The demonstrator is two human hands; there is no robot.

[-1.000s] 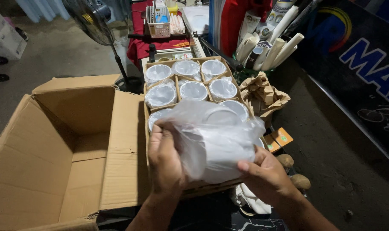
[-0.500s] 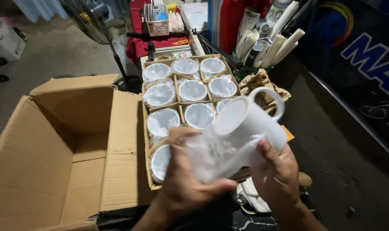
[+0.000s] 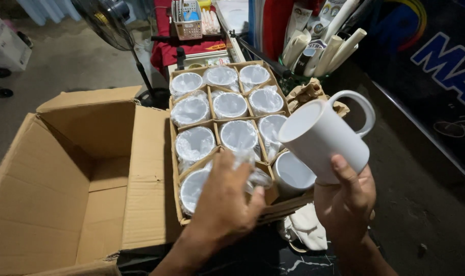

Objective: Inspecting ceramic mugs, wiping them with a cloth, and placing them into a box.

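1. Gripping a white mug (image 3: 324,140) from below, the right hand (image 3: 344,197) holds it tilted, mouth toward 10 o'clock, handle toward 2 o'clock, above the right edge of the divided carton (image 3: 177,202)
2. Left hand (image 3: 224,204) closes on a crumpled clear plastic bag (image 3: 253,176) over the carton's near middle cell
3. Wrapped mugs (image 3: 191,110) fill the carton's other cells; one unwrapped mug (image 3: 292,174) sits in the cell at 8 o'clock from the held mug
4. Large open cardboard box (image 3: 79,174) lies at 9 o'clock of the carton, touching it
5. Fan (image 3: 107,20) stands at 11 o'clock; rolled papers (image 3: 327,48) at 1 o'clock
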